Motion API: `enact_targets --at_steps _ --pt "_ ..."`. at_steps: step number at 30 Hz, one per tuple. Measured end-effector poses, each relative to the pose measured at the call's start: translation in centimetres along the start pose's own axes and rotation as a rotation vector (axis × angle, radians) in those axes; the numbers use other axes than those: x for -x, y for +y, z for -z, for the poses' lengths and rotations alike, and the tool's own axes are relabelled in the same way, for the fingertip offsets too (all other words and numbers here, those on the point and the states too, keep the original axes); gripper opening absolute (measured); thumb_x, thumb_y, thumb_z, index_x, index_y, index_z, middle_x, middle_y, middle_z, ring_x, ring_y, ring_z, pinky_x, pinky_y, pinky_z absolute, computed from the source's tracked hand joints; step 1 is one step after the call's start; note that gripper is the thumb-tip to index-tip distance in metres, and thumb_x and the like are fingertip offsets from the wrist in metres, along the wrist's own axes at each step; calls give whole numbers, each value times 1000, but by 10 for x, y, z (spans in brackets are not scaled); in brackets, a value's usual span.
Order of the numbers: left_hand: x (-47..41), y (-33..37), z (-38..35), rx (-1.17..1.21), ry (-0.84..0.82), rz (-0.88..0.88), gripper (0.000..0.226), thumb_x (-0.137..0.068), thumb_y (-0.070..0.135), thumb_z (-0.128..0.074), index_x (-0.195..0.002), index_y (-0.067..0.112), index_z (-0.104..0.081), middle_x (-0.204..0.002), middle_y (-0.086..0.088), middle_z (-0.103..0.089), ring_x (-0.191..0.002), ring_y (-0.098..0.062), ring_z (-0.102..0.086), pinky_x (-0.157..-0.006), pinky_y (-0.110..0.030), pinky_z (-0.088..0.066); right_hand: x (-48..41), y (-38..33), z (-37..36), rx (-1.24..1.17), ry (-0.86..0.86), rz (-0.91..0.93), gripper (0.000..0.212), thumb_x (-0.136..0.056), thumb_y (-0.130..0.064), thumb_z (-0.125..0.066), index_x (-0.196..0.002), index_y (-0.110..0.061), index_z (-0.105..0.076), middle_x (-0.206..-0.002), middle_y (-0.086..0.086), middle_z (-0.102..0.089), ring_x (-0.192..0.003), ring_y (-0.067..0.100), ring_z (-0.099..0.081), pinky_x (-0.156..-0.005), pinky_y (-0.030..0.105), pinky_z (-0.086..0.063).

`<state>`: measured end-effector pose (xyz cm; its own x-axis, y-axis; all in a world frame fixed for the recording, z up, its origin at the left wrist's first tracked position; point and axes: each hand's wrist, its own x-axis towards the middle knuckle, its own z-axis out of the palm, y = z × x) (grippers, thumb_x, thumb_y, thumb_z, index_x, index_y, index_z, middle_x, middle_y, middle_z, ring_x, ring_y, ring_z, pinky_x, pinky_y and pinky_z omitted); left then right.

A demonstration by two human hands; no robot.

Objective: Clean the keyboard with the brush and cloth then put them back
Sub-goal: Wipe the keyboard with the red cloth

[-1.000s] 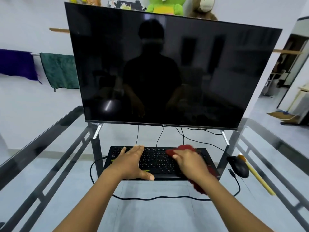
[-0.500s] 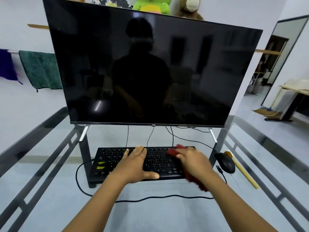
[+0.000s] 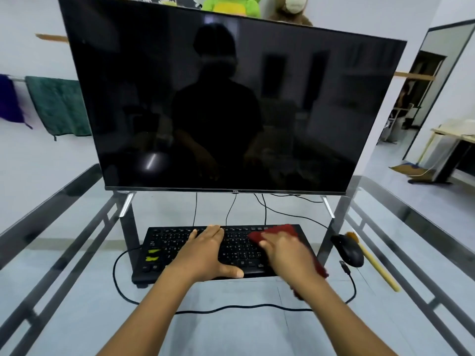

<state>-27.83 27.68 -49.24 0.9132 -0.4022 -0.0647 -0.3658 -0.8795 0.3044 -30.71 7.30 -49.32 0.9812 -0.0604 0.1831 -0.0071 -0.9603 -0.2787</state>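
Note:
A black keyboard (image 3: 164,249) lies on the glass table in front of the big dark screen. My left hand (image 3: 205,255) rests flat on its middle, fingers together, thumb along the front edge. My right hand (image 3: 285,253) presses a red cloth (image 3: 276,231) onto the keyboard's right part; the cloth sticks out beyond the fingers and trails under the wrist. The brush (image 3: 372,260), with brown bristles and a yellow handle, lies on the table to the right, behind the mouse.
A black mouse (image 3: 349,250) sits right of the keyboard, its cable (image 3: 231,308) looping across the glass table (image 3: 77,291) near me. The large black screen (image 3: 231,104) stands just behind the keyboard. Green and purple cloths (image 3: 59,106) hang on a rail at left.
My right hand with the red cloth has shifted over the keyboard's right part. The left hand has stayed on the keys. My view has swung slightly.

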Motion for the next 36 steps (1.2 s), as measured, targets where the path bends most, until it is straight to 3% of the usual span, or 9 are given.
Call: enact_targets --at_steps 3,8,11,14,18,23,28,33,36 --pt "1 -4 1 -38 12 -40 119 -65 79 -60 -153 15 -12 -162 3 -4 -148 -12 1 -119 -37 5 13 -29 -10 -19 -132 297 40 -98 -48 -41 -136 -40 -51 -129 0 -58 -118 23 -56 -90 35 -47" --pt "21 -56 15 127 157 26 127 -56 84 -58 -154 20 -9 -160 10 -3 -147 -7 5 -119 -38 5 -15 8 5 -9 -24 -64 32 -98 -44 -42 -119 -33 -64 -97 1 -70 -87 24 -67 -77 37 -56" --pt "32 -106 16 363 266 171 131 -48 93 -53 -153 26 -13 -158 15 -8 -148 -18 -3 -120 -46 -8 3 -26 -5 -49 -53 119 38 -99 -44 -44 -131 -32 -58 -120 2 -65 -107 25 -62 -88 35 -52" --pt "36 -128 15 561 359 267 94 -76 76 -48 -151 24 -26 -158 5 -21 -147 -17 -16 -118 -39 -16 11 -47 -7 -69 -174 295 38 -98 -47 -43 -134 -38 -55 -123 -1 -65 -113 21 -60 -90 32 -48" --pt "36 -133 11 653 432 293 53 -99 47 -35 -144 21 -42 -150 2 -41 -140 -15 -33 -116 -31 -19 -24 -27 -5 -89 -84 -59 31 -98 -45 -42 -105 -29 -67 -73 -2 -71 -67 16 -69 -58 27 -52" --pt "29 -143 2 590 395 320 41 -102 38 -35 -137 24 -51 -137 1 -55 -136 -24 -41 -115 -45 -26 -1 -73 -30 -96 -156 374 40 -97 -48 -42 -134 -39 -53 -126 -2 -62 -115 22 -58 -95 36 -49" --pt "30 -152 2 609 387 292 36 -99 28 -48 -135 26 -54 -136 5 -56 -134 -22 -43 -110 -45 -35 -49 -50 -19 -49 -52 -79 29 -98 -41 -45 -113 -29 -67 -95 1 -69 -83 23 -63 -76 36 -55" --pt "26 -151 4 622 368 259 35 -99 20 -47 -132 29 -57 -134 5 -58 -127 -14 -51 -108 -31 -38 -13 -97 -37 -110 -121 349 36 -98 -43 -44 -131 -38 -56 -123 -1 -64 -111 21 -60 -95 37 -50" --pt "25 -151 1 630 385 245 36 -100 18 -46 -133 27 -57 -136 5 -56 -128 -13 -48 -103 -22 -36 -51 -75 -26 -72 -82 56 29 -97 -43 -45 -118 -37 -65 -102 -1 -69 -95 23 -65 -79 33 -53"
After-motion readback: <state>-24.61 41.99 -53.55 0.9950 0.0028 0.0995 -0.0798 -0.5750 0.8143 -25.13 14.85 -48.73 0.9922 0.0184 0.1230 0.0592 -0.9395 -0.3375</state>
